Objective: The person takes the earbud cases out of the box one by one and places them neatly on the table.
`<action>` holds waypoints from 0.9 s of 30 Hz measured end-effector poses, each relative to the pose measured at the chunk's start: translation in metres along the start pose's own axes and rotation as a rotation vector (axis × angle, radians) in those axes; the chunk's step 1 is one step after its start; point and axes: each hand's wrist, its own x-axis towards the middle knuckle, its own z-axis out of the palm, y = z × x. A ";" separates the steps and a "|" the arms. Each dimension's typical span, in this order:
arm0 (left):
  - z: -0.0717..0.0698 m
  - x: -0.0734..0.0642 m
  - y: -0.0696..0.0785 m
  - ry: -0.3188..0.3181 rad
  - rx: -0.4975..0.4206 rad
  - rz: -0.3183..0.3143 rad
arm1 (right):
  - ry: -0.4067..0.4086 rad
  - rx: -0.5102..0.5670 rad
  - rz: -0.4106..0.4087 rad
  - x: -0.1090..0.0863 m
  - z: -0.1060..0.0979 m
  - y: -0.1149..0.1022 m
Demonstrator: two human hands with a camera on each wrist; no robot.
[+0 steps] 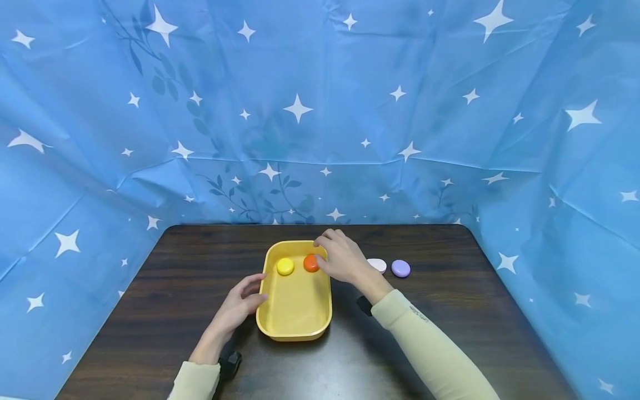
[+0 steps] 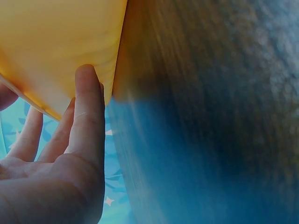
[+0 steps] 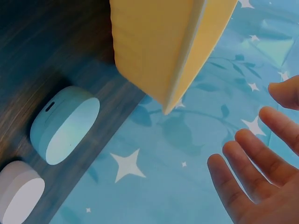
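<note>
A yellow rectangular tray [image 1: 295,311] stands on the table, with a yellow rounded piece [image 1: 285,266] and an orange rounded piece [image 1: 310,263] inside near its far end. My left hand [image 1: 235,308] is at the tray's left side; its fingers lie along the outer wall in the left wrist view. My right hand [image 1: 344,260] is over the far right corner of the tray, its thumb overlapping the orange piece's edge in the head view. In the right wrist view its fingers [image 3: 252,172] are spread, with nothing between them.
Right of the tray lie a pale pinkish-white piece [image 1: 378,265] and a purple piece [image 1: 401,269]. A teal piece [image 3: 70,123] with a dark slot shows in the right wrist view. A blue starred cloth [image 1: 320,122] hangs behind the dark wooden table [image 1: 200,261].
</note>
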 end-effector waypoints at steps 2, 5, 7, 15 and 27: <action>0.000 0.001 0.000 -0.003 -0.005 0.002 | -0.005 -0.004 -0.001 0.002 0.001 -0.001; 0.000 0.001 0.000 0.002 -0.004 0.001 | -0.019 -0.012 0.007 0.003 0.004 -0.002; 0.001 0.001 -0.001 0.008 0.002 -0.001 | -0.030 -0.006 0.013 0.004 0.006 -0.003; 0.001 0.001 -0.001 0.010 -0.002 0.004 | -0.049 0.004 -0.011 0.010 0.013 -0.008; 0.000 0.001 -0.002 0.013 -0.004 0.005 | -0.080 -0.058 -0.065 0.017 0.031 -0.013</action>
